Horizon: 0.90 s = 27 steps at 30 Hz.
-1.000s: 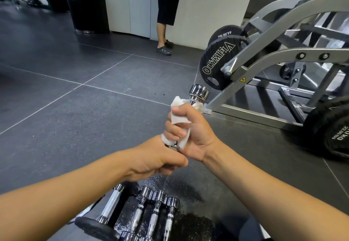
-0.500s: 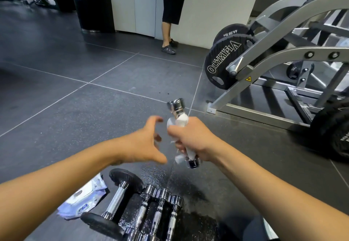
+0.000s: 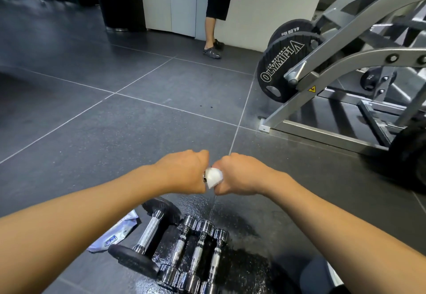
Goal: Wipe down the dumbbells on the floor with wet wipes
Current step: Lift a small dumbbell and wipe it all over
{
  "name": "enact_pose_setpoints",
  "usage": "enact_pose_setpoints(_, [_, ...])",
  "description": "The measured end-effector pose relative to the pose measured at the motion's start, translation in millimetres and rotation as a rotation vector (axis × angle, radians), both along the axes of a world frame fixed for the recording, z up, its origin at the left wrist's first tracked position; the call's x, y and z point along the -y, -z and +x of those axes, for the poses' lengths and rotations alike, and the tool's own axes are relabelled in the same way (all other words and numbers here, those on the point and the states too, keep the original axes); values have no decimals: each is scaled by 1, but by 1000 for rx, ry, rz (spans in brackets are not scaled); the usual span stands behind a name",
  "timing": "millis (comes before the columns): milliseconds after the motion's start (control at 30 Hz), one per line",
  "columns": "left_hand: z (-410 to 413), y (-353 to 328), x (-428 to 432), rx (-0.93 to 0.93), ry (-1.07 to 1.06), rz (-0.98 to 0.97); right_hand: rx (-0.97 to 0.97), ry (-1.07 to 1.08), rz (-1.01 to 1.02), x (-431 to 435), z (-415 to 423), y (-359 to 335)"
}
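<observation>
My left hand (image 3: pixel 184 172) and my right hand (image 3: pixel 242 175) meet above the floor, both curled around a small chrome dumbbell (image 3: pixel 204 177) of which only a sliver of metal shows. A white wet wipe (image 3: pixel 214 177) is bunched between the two fists, wrapped over the dumbbell and held by my right hand. Below on the floor lie a black-headed dumbbell (image 3: pixel 147 236) and three chrome dumbbells (image 3: pixel 198 254) side by side on a wet patch. The wet wipes pack (image 3: pixel 115 236) lies left of them.
A grey weight machine frame (image 3: pixel 322 79) with black Olympia plates (image 3: pixel 281 70) stands at the right. A person (image 3: pixel 216 17) stands by the white wall at the back. A black bin (image 3: pixel 119 1) is at the back left. Dark floor tiles (image 3: pixel 92 132) spread to the left.
My left hand, open and off the dumbbell half a second ago, has closed onto it again. The dumbbell went from upright to nearly hidden between both fists, which moved lower.
</observation>
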<state>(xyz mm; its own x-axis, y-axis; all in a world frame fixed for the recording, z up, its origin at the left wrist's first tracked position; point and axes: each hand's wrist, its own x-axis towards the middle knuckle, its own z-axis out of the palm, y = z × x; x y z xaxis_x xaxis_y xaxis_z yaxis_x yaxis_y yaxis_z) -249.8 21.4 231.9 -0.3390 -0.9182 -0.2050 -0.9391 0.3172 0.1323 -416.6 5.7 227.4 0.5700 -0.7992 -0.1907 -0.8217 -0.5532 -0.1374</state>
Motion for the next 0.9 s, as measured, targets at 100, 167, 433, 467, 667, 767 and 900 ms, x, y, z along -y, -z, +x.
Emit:
enact_pose_setpoints(100, [3, -2, 1, -287, -116, 307, -36, -35, 23, 4, -12, -4])
enact_pose_setpoints(167, [9, -2, 1, -438, -215, 471, -61, -38, -2, 8, -21, -6])
enact_pose_setpoints(433, [5, 2, -7, 3, 125, -294, 25, 63, 456, 2, -24, -11])
enact_pose_setpoints(467, [6, 3, -7, 28, 177, -356, 80, 76, 603, 0, -26, -13])
enact_pose_setpoints(667, [5, 6, -8, -5, 167, -346, 198, 102, 739, -5, -42, -21])
enact_pose_setpoints(767, [1, 7, -4, -183, -12, 84, 29, 26, 252, 1, -39, -16])
enact_pose_setpoints(900, [15, 6, -1, -587, -159, 846, -80, -91, -190, 5, -35, -7])
